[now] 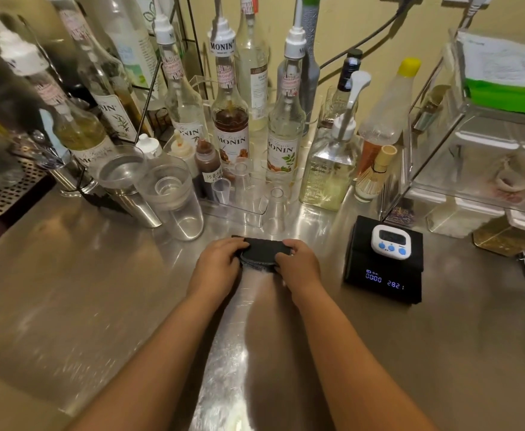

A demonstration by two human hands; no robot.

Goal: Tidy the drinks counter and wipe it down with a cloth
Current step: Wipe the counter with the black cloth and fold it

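Note:
A dark folded cloth [262,251] lies on the steel counter [99,290] near the middle, just in front of the glasses. My left hand [219,265] grips its left end and my right hand [298,264] grips its right end, both pressing it onto the counter. A wet streak runs back from the cloth between my forearms.
Behind the cloth stand syrup bottles [231,132], clear glasses [174,197], a steel shaker [130,194] and a clear tray [248,213] of small cups. A black scale [382,275] with a white timer [390,239] sits to the right, a clear shelf rack [479,157] beyond it. A drip grate [3,188] is far left.

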